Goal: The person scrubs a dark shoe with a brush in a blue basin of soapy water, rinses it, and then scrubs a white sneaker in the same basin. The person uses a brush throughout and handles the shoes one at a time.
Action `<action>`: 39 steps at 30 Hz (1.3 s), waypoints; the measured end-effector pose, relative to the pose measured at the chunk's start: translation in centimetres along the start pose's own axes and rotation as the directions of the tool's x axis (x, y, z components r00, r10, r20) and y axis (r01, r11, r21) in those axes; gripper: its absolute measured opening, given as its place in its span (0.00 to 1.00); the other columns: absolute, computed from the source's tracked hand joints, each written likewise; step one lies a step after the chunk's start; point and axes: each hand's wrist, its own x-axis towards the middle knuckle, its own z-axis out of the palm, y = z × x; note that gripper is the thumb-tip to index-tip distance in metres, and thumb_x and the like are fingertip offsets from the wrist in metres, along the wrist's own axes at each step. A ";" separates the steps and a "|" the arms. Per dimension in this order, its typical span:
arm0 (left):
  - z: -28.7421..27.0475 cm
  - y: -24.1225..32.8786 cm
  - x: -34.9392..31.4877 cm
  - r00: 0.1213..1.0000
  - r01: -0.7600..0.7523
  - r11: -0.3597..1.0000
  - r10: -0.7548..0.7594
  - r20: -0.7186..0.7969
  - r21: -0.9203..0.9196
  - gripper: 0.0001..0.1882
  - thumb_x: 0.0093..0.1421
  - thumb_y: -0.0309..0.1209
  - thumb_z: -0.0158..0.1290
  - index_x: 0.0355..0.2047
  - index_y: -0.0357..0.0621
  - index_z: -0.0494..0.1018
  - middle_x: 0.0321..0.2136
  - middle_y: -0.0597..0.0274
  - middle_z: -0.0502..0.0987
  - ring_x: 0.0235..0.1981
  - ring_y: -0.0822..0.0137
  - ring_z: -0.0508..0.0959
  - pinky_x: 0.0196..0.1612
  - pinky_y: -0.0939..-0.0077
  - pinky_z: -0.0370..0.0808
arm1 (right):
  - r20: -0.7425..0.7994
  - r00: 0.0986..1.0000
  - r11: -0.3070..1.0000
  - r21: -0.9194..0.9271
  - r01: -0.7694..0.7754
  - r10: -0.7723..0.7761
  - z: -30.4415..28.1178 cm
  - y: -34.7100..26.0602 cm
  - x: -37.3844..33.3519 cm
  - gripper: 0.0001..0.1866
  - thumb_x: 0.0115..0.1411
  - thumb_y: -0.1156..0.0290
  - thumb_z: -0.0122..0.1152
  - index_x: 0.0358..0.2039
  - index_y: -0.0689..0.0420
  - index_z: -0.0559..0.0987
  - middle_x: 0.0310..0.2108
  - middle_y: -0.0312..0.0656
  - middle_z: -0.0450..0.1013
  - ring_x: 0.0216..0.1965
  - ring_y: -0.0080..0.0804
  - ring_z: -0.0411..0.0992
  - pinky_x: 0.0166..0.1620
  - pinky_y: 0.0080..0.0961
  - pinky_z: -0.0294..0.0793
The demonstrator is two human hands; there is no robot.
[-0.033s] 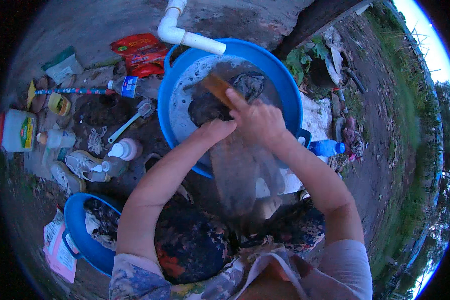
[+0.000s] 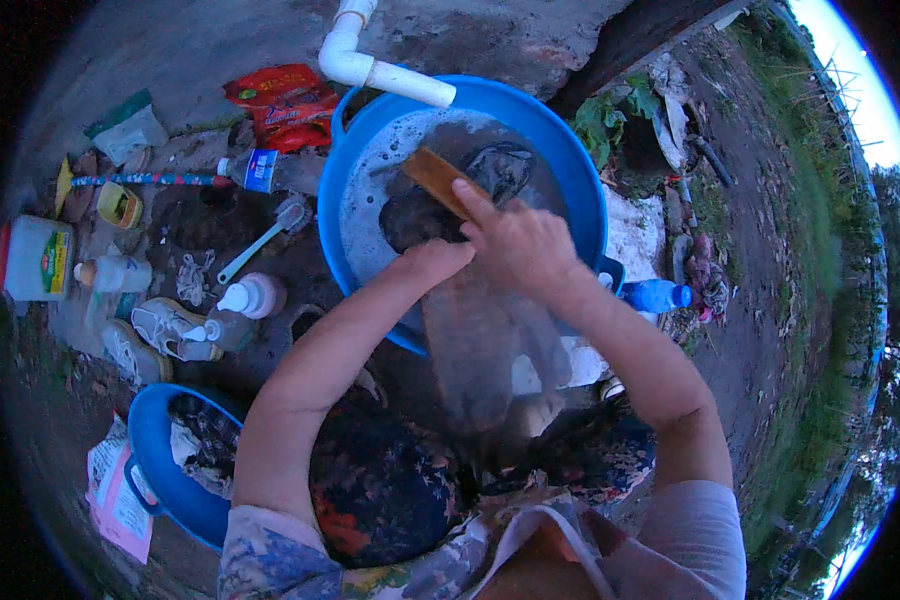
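Note:
A large blue tub [image 2: 588, 190] of sudsy grey water stands in front of me. My right hand [image 2: 525, 240] grips a brown wooden scrub brush [image 2: 435, 178] over the tub, the index finger laid along its back; its bristles are hidden. Close beside it, my left hand [image 2: 438, 262] is closed at the edge of a dark wet cloth [image 2: 410, 218], fingers tucked out of sight. Another dark bundle [image 2: 500, 170] lies in the water beyond the brush. From under my hands a blurred greyish-brown panel [image 2: 470, 340], cloth or board, runs over the near rim toward my knees.
A white pipe [image 2: 400, 80] juts over the tub's far rim. On the left are a long-handled brush [image 2: 265, 240], a pink-white bottle [image 2: 255, 296], pale shoes [image 2: 165, 328] and a smaller blue tub [image 2: 155, 450] holding clothes. A blue bottle [image 2: 655, 296] lies at right.
Almost nothing differs. The view has shifted very slightly, and both hands keep their places at the brush and cloth.

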 end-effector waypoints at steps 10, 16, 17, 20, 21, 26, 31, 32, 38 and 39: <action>0.5 1.5 -0.4 0.988 -0.016 1.000 0.020 -0.151 0.026 0.18 0.59 0.40 0.43 0.44 0.41 0.70 0.40 0.50 0.74 0.43 0.53 0.73 0.46 0.60 0.69 | -0.036 0.994 0.994 -0.057 0.096 -0.099 -0.9 -0.9 -1.9 0.27 0.59 0.58 0.50 0.59 0.40 0.61 0.18 0.50 0.72 0.24 0.47 0.75 0.29 0.44 0.74; 0.8 1.9 0.7 0.976 -0.058 0.998 0.062 -0.210 0.024 0.18 0.57 0.40 0.47 0.42 0.41 0.71 0.42 0.50 0.73 0.45 0.53 0.72 0.47 0.60 0.68 | 0.066 0.978 0.980 -0.042 -0.196 0.199 -1.0 6.6 1.0 0.26 0.59 0.56 0.48 0.59 0.38 0.60 0.23 0.51 0.74 0.26 0.44 0.75 0.30 0.44 0.75; 0.8 1.6 0.3 0.976 -0.048 0.998 0.053 -0.213 0.028 0.18 0.57 0.40 0.47 0.42 0.41 0.71 0.42 0.50 0.73 0.46 0.53 0.71 0.48 0.60 0.68 | 0.139 0.985 0.994 -0.048 -0.096 0.102 -0.7 4.6 0.8 0.26 0.60 0.56 0.48 0.60 0.38 0.59 0.23 0.51 0.74 0.26 0.44 0.75 0.30 0.43 0.75; -0.1 1.1 -0.8 0.978 -0.021 1.000 0.025 -0.205 0.020 0.18 0.56 0.40 0.49 0.42 0.41 0.72 0.43 0.50 0.73 0.47 0.53 0.71 0.49 0.60 0.68 | 0.075 0.996 0.999 -0.028 -0.041 0.043 -0.8 -0.7 -0.4 0.26 0.60 0.56 0.47 0.59 0.36 0.59 0.25 0.50 0.75 0.28 0.46 0.75 0.32 0.42 0.75; -0.4 1.0 -1.0 0.977 -0.021 0.999 0.027 -0.210 0.027 0.18 0.55 0.40 0.49 0.42 0.41 0.72 0.43 0.50 0.72 0.47 0.53 0.71 0.49 0.60 0.68 | 0.080 0.994 0.997 0.005 -0.079 0.079 -0.4 1.0 0.5 0.26 0.60 0.56 0.48 0.59 0.37 0.59 0.25 0.50 0.75 0.28 0.47 0.75 0.32 0.42 0.75; 1.1 1.1 0.5 0.853 -0.282 0.943 0.331 -0.404 0.176 0.15 0.53 0.38 0.51 0.38 0.43 0.74 0.39 0.51 0.75 0.43 0.51 0.73 0.46 0.60 0.70 | 0.012 0.924 0.903 0.209 -0.376 0.382 0.5 8.3 1.3 0.22 0.60 0.59 0.46 0.56 0.44 0.66 0.32 0.56 0.74 0.33 0.54 0.74 0.39 0.44 0.73; 0.3 1.0 0.3 0.912 -0.259 0.965 0.234 -0.337 -0.030 0.12 0.53 0.37 0.50 0.35 0.46 0.75 0.36 0.53 0.76 0.39 0.51 0.75 0.42 0.59 0.72 | 0.053 0.834 0.691 0.533 -0.489 0.549 4.1 8.5 -0.5 0.25 0.60 0.57 0.46 0.59 0.41 0.62 0.41 0.59 0.71 0.44 0.56 0.70 0.49 0.44 0.67; 0.2 1.1 0.2 0.904 -0.260 0.965 0.232 -0.359 -0.032 0.12 0.53 0.37 0.50 0.35 0.46 0.75 0.36 0.53 0.76 0.39 0.51 0.75 0.42 0.59 0.72 | 0.088 0.781 0.625 0.546 -0.557 0.619 4.2 9.1 -0.1 0.26 0.60 0.56 0.46 0.60 0.40 0.60 0.41 0.58 0.71 0.44 0.56 0.69 0.48 0.45 0.67; 0.6 0.5 0.1 0.961 -0.104 0.993 0.088 -0.263 -0.050 0.15 0.54 0.40 0.50 0.36 0.45 0.74 0.36 0.55 0.76 0.40 0.53 0.75 0.44 0.61 0.71 | -0.017 0.917 0.877 0.298 -0.377 0.400 2.6 4.8 -1.6 0.26 0.59 0.57 0.49 0.58 0.37 0.62 0.29 0.55 0.74 0.30 0.55 0.73 0.36 0.49 0.72; 0.7 0.7 0.0 0.956 -0.129 0.991 0.115 -0.270 -0.034 0.15 0.54 0.41 0.50 0.36 0.44 0.74 0.36 0.55 0.76 0.40 0.53 0.75 0.44 0.61 0.71 | -0.032 0.915 0.881 0.284 -0.378 0.403 2.4 5.6 -1.0 0.26 0.58 0.56 0.49 0.58 0.37 0.62 0.27 0.54 0.75 0.29 0.55 0.73 0.34 0.46 0.73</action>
